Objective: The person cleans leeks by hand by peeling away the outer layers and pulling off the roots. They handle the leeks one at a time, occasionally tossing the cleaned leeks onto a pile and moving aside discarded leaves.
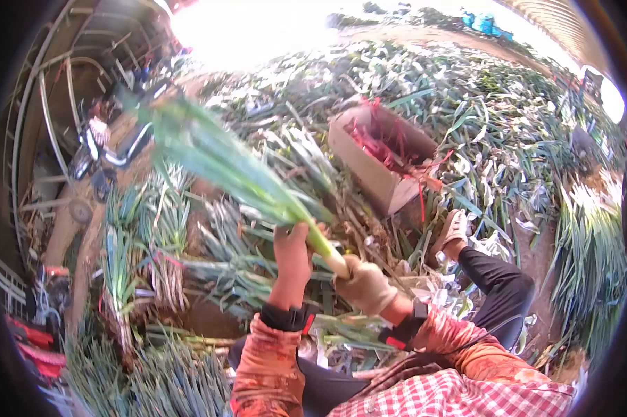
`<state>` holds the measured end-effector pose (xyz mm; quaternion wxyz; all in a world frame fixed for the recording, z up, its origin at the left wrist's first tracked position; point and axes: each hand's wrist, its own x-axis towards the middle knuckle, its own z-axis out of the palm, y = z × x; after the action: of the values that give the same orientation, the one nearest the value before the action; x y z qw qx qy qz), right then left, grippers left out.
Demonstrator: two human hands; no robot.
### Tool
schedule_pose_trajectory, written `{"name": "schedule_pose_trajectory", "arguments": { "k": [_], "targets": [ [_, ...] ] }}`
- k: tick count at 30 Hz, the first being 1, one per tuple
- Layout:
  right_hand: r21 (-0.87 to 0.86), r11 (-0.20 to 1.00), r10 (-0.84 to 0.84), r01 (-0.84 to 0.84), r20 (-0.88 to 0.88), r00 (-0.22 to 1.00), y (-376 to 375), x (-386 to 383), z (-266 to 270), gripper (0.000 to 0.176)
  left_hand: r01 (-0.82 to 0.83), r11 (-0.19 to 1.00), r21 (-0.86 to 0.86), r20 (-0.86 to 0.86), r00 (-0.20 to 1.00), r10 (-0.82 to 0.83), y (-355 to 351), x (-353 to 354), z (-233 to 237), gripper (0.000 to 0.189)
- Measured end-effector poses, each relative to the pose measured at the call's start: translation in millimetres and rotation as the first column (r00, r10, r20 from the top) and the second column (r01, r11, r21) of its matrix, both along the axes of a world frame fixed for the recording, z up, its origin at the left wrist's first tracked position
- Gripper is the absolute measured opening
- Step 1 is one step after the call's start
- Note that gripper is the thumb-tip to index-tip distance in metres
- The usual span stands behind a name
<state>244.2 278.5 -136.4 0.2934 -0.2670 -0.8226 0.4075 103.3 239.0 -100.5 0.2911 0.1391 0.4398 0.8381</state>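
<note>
While the person sits among cut plants, both hands hold one long green onion stalk (258,182) raised in the middle of the view. The left hand (292,254) is closed around the stalk where the green turns pale. The right hand (365,283), in a pale glove, grips the white end just beside it. The leaves point to the far left. On the ground (539,260), tied bunches of green onions (153,243) lie at the left. A cardboard box (369,174) with red strings (386,149) inside stands farther right, near the person's shoe (456,233)
</note>
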Motion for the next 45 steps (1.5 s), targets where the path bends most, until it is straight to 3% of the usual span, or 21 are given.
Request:
{"name": "schedule_pose_trajectory", "arguments": {
  "k": [3, 5, 8, 9, 11, 12, 14, 16, 18, 20, 22, 24, 26, 27, 31, 36, 40, 41, 42, 44, 45],
  "targets": [
    [-0.043, 0.999, 0.033, -0.026, 0.186, 0.982, -13, 13, 23, 0.02, -0.303, 0.934, -0.187, -0.16, 0.948, 0.276, 3, -41, -23, 0.024],
    [-0.338, 0.935, 0.138, -0.107, 0.07, 0.988, -13, 13, 15, 0.024, -0.252, 0.967, -0.043, -0.233, 0.944, 0.236, -1, -41, 6, 0.029],
    [-0.143, 0.99, 0.002, 0.016, 0.122, 0.993, 0, -2, 16, 0.029, 0.037, 0.999, 0.033, 0.018, 0.999, -0.038, 11, -2, 4, 0.035],
    [-0.121, 0.992, -0.019, 0.033, 0.115, 0.993, 9, -6, 21, 0.029, 0.206, 0.971, -0.12, -0.111, 0.969, -0.219, 12, 16, 5, 0.04],
    [0.075, 0.997, -0.03, 0.024, 0.073, 0.997, 18, -18, 3, 0.032, 0.197, 0.95, -0.241, -0.149, 0.96, -0.236, 17, 23, -1, 0.034],
    [-0.035, 0.999, 0.012, -0.013, -0.042, 0.999, 12, -14, 16, 0.033, 0.205, 0.965, -0.166, -0.12, 0.967, -0.226, 18, 22, 6, 0.031],
    [0.011, 0.982, 0.187, -0.189, 0.099, 0.977, 14, -7, 8, 0.035, 0.158, 0.983, -0.089, -0.121, 0.978, -0.168, 16, 7, 9, 0.026],
    [0.014, 0.958, 0.279, -0.286, 0.177, 0.944, 9, 15, 40, 0.041, 0.097, 0.95, -0.297, -0.323, 0.926, -0.195, 11, -10, 18, 0.025],
    [0.273, 0.93, 0.254, -0.245, 0.003, 0.967, 13, 26, 60, 0.047, -0.102, 0.89, -0.445, -0.593, 0.778, -0.207, 10, -21, 19, 0.023],
    [0.613, 0.752, 0.347, -0.244, -0.053, 0.936, 29, 28, 103, 0.047, -0.289, 0.876, -0.387, -0.799, 0.578, -0.163, 10, -14, 22, 0.023],
    [0.925, 0.331, 0.295, -0.184, 0.084, 0.952, 45, 31, 131, 0.048, -0.327, 0.903, -0.277, -0.894, 0.432, -0.118, 12, -1, 24, 0.027],
    [0.899, 0.301, 0.169, -0.318, 0.278, 0.946, 67, 20, 136, 0.045, -0.528, 0.666, -0.526, -0.85, 0.312, -0.424, 8, 14, 31, 0.03],
    [0.863, 0.195, -0.07, -0.467, 0.487, 0.871, 88, 16, 152, 0.056, -0.547, 0.675, -0.496, -0.859, 0.196, -0.472, 6, 20, 30, 0.029],
    [0.822, 0.224, -0.014, -0.523, 0.54, 0.842, 93, 24, 155, 0.061, -0.546, 0.706, -0.452, -0.876, 0.122, -0.466, 7, 20, 27, 0.029],
    [0.898, -0.096, -0.292, -0.429, 0.386, 0.875, 112, 35, 138, 0.06, -0.493, 0.743, -0.453, -0.833, -0.065, -0.55, 5, 23, 23, 0.027],
    [0.892, 0.065, -0.363, -0.448, 0.439, 0.822, 106, 62, 116, 0.049, -0.429, 0.795, -0.43, -0.833, -0.152, -0.533, 2, 28, 21, 0.025],
    [0.874, 0.283, -0.179, -0.394, 0.452, 0.874, 101, 96, 118, 0.045, -0.384, 0.854, -0.352, -0.857, -0.234, -0.458, -3, 29, 8, 0.025],
    [0.871, 0.313, -0.162, -0.379, 0.443, 0.882, 104, 110, 122, 0.038, -0.521, 0.778, -0.352, -0.802, -0.261, -0.537, -10, 21, 5, 0.031],
    [0.762, 0.496, -0.057, -0.416, 0.507, 0.86, 109, 127, 134, 0.036, -0.599, 0.688, -0.409, -0.771, -0.177, -0.612, -19, 4, -5, 0.034],
    [0.728, 0.598, -0.054, -0.337, 0.455, 0.889, 110, 172, 145, 0.028, -0.498, 0.84, -0.213, -0.899, -0.236, -0.368, -43, -48, -5, 0.03],
    [0.66, 0.697, -0.019, -0.279, 0.406, 0.914, 116, 201, 129, 0.04, -0.458, 0.864, -0.21, -0.969, -0.02, -0.246, -52, -59, -5, 0.037]
  ]
}}
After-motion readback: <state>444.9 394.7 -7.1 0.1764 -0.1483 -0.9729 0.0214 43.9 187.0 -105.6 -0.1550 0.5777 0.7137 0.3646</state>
